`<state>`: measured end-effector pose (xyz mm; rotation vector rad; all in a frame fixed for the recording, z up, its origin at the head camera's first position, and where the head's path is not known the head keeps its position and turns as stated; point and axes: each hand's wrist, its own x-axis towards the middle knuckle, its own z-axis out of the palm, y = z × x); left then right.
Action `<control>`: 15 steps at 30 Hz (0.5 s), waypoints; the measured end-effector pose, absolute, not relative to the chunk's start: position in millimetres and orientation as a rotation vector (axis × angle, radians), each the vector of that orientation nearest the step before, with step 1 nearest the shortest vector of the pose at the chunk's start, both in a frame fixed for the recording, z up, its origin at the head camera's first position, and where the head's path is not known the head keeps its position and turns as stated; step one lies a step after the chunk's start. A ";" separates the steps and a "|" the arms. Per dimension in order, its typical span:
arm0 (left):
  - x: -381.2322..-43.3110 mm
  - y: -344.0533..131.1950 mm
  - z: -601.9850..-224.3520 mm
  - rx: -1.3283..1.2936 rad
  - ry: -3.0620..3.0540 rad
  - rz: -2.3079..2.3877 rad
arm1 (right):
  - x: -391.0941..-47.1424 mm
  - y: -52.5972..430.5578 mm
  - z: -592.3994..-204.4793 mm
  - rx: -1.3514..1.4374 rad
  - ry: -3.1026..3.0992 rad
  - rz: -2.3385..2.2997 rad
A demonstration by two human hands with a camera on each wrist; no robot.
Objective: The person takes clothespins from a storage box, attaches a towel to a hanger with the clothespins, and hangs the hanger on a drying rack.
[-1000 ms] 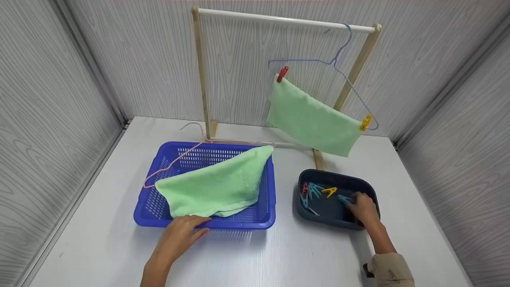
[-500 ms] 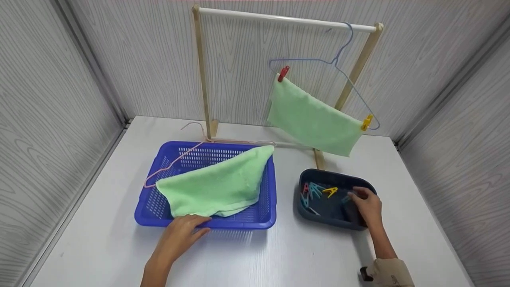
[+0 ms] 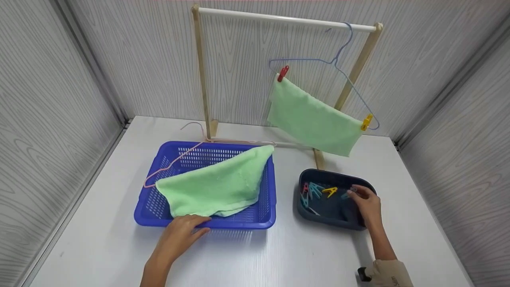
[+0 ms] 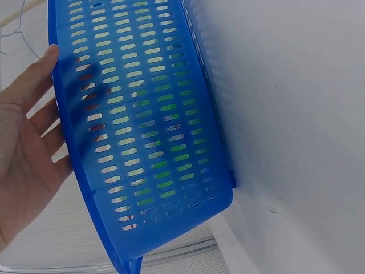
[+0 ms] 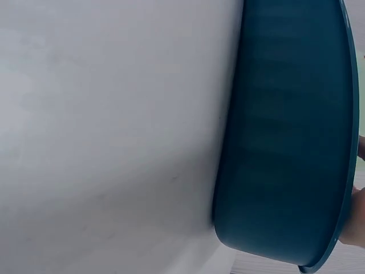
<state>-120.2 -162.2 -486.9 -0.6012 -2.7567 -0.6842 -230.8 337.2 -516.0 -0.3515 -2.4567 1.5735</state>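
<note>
In the lower left of the head view, the left hand (image 3: pixel 181 232) is holding the near rim of the blue basket (image 3: pixel 250 225), its fingers reaching over the edge and its thumb staying on the outside; the left wrist view is showing the fingers passing behind the rim. On the right, the right hand (image 3: pixel 367 203) is hovering over the right end of the dark box (image 3: pixel 327 221), thumb and fingers closing narrowly on a teal clip (image 3: pixel 345 195) that they are partly hiding. In the right wrist view the box wall is covering most of this hand.

Left of the teal clip, a yellow clip (image 3: pixel 330 192) is lying in the box, with a red clip (image 3: pixel 305 187) and several teal ones (image 3: pixel 314 190) gathering at the left end.

Centre left, a green cloth (image 3: pixel 217 187) is lying in the basket, its upper edge stretching between the ends of a pink hanger (image 3: pixel 185 154). In the upper right, a blue hanger (image 3: pixel 303 59) is hanging from the rack's white bar (image 3: pixel 275 18), carrying a second green cloth (image 3: pixel 314 115) that red and yellow pegs (image 3: pixel 366 122) are fastening. Basket and box are standing on the white table (image 3: pixel 287 255).
</note>
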 end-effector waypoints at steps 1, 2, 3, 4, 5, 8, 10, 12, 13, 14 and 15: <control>-120.0 -162.1 -486.7 -0.596 -2.761 -0.684 | -230.4 336.8 -515.4 -0.345 -2.460 1.578; -119.8 -162.1 -486.6 -0.594 -2.765 -0.685 | -230.1 336.5 -515.1 -0.341 -2.462 1.581; -119.6 -162.0 -486.5 -0.590 -2.769 -0.684 | -229.9 336.4 -514.8 -0.338 -2.468 1.577; -119.5 -161.8 -486.4 -0.587 -2.773 -0.686 | -229.8 336.1 -514.5 -0.336 -2.471 1.570; -119.6 -161.7 -486.5 -0.585 -2.775 -0.687 | -229.9 335.8 -514.4 -0.336 -2.474 1.566; -119.6 -161.4 -486.1 -0.584 -2.780 -0.685 | -230.8 335.5 -514.4 -0.340 -2.484 1.543; -119.7 -161.2 -485.4 -0.581 -2.784 -0.686 | -231.5 335.0 -514.2 -0.334 -2.496 1.527; -119.8 -160.8 -484.1 -0.579 -2.795 -0.686 | -232.1 335.2 -514.3 -0.326 -2.512 1.507; -119.9 -160.6 -483.5 -0.574 -2.802 -0.691 | -232.3 335.2 -514.4 -0.322 -2.520 1.499; -119.9 -160.4 -482.4 -0.571 -2.810 -0.698 | -232.3 335.1 -514.2 -0.316 -2.524 1.495; -119.8 -160.3 -481.6 -0.567 -2.819 -0.707 | -232.2 334.9 -514.0 -0.310 -2.529 1.490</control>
